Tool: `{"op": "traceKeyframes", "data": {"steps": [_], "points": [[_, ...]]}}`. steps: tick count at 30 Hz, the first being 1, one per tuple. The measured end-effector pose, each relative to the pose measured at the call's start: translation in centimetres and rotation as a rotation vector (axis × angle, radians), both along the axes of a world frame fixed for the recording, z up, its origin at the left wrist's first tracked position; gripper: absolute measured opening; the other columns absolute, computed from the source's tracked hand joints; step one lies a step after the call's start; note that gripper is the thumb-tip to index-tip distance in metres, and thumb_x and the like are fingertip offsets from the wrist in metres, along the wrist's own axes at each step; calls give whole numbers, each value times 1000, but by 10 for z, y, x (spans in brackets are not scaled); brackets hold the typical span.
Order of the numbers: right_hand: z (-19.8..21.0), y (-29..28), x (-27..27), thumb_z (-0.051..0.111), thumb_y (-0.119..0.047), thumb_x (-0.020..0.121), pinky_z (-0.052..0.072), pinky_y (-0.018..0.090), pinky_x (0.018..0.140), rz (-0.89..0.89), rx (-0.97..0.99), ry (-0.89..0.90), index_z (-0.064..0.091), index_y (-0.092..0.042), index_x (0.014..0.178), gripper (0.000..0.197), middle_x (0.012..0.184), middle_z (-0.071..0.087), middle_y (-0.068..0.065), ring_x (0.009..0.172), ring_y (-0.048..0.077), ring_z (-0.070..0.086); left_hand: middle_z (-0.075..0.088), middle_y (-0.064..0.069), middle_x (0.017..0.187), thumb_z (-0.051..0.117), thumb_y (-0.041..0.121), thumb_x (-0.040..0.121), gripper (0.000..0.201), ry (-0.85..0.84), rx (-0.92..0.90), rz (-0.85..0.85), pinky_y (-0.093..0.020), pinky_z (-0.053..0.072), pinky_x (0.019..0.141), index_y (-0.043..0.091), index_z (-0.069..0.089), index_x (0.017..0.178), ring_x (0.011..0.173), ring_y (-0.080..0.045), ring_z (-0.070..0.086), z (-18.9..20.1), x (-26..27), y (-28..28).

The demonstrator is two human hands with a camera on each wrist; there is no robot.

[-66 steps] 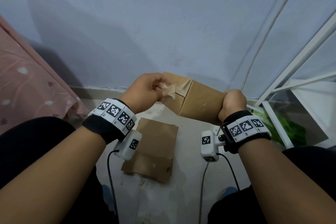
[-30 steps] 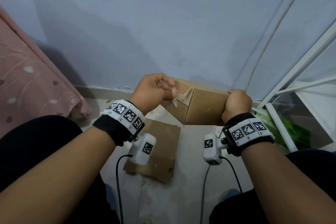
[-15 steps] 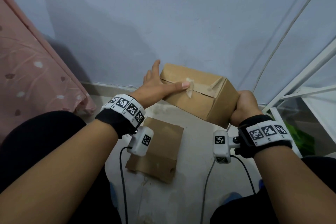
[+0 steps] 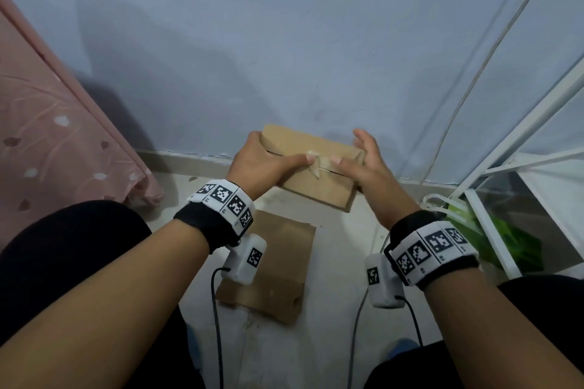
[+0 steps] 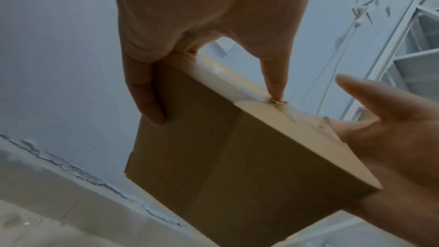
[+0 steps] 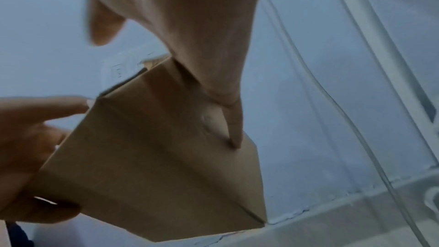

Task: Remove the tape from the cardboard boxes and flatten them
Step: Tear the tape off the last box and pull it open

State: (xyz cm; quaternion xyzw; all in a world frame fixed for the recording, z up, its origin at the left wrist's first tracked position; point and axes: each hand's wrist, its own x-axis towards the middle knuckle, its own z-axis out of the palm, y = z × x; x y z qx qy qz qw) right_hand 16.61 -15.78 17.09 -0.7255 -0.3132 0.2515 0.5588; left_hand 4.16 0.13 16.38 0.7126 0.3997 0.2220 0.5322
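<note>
I hold a brown cardboard box (image 4: 319,186) in the air close to the wall, its seamed face up. A crumpled bit of clear tape (image 4: 316,166) sticks up at the middle of the seam. My left hand (image 4: 271,161) grips the box's left end, fingers behind it and thumb stretched along the top, its tip at the tape. My right hand (image 4: 363,164) is at the right end with straight, spread fingers, its thumb lying on top near the tape. In the left wrist view the thumb presses the tape (image 5: 276,101) on the box (image 5: 225,157). The right wrist view shows the box (image 6: 166,157) from below.
A flattened piece of cardboard (image 4: 278,262) lies on the floor between my knees. Pink patterned cloth (image 4: 47,136) hangs at the left. A white metal rack (image 4: 521,148) with a green bag (image 4: 505,237) under it stands at the right. A thin cable (image 4: 474,73) runs up the wall.
The box has turned so its seamed face is up. My left hand stopped pinching the tape and spread over the left end. My right hand opened from its grip on the right end.
</note>
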Motion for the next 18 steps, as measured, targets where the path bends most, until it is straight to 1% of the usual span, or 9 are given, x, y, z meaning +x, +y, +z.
{"op": "traceKeyframes", "data": {"steps": [2, 4, 7, 9, 11, 13, 14, 16, 18], "points": [[-8, -2, -3, 85, -48, 66, 23, 33, 120, 45, -58, -193, 6, -39, 158, 122, 165, 2, -17, 152, 8, 13, 66, 10, 102, 86, 69, 48, 80, 11, 27, 33, -40, 58, 83, 27, 51, 107, 94, -12, 66, 0, 1, 1], [-13, -1, -6, 92, -44, 62, 21, 31, 118, 80, -181, -468, -1, -41, 158, 133, 164, -9, -15, 153, 10, 4, 65, 10, 104, 84, 69, 53, 80, 18, 51, 34, -36, 55, 84, 25, 50, 110, 97, -11, 64, 2, 0, 2], [-20, 3, -9, 91, -36, 66, 38, 39, 112, 28, -293, -749, 3, -31, 158, 128, 158, 6, 2, 148, 26, 17, 57, 3, 117, 78, 78, 52, 94, 83, 140, -13, -41, 53, 93, 23, 45, 120, 109, -17, 60, 0, 1, 1], [-25, 7, -12, 87, -32, 67, 50, 44, 99, -40, -311, -863, 13, -21, 157, 117, 149, 20, 10, 139, 33, 28, 45, -1, 130, 71, 86, 50, 107, 155, 226, -29, -46, 46, 105, 25, 39, 131, 125, -24, 48, -3, 3, -2], [-28, 11, -17, 84, -32, 66, 55, 46, 89, -102, -316, -930, 20, -17, 154, 109, 144, 27, 13, 134, 35, 33, 37, -4, 138, 64, 91, 50, 111, 230, 408, -15, -49, 38, 109, 28, 35, 137, 135, -26, 35, -2, 4, -11], [-30, 16, -21, 82, -31, 64, 55, 46, 86, -144, -315, -955, 23, -16, 152, 106, 142, 30, 15, 130, 37, 36, 44, -1, 129, 65, 88, 57, 98, 216, 618, 8, -45, 42, 102, 27, 43, 131, 126, -23, 42, 0, 4, -17], [-31, 18, -21, 81, -30, 64, 55, 46, 85, -158, -316, -968, 25, -16, 151, 105, 141, 32, 15, 128, 37, 38, 51, 1, 117, 67, 83, 62, 84, 184, 666, -5, -41, 46, 93, 24, 50, 119, 113, -21, 49, 0, 4, -17], [-32, 20, -22, 79, -28, 62, 56, 47, 83, -165, -324, -1012, 29, -13, 149, 102, 138, 36, 17, 125, 37, 40, 59, 4, 86, 73, 67, 73, 57, 118, 589, -86, -34, 47, 70, 17, 56, 92, 81, -15, 56, 0, 5, -16], [-33, 21, -23, 76, -26, 62, 56, 48, 81, -157, -356, -1070, 31, -12, 148, 98, 136, 39, 18, 123, 38, 41, 60, 2, 69, 74, 50, 83, 44, 93, 460, -169, -26, 40, 58, 9, 59, 80, 63, -10, 53, -2, 6, -14]]}}
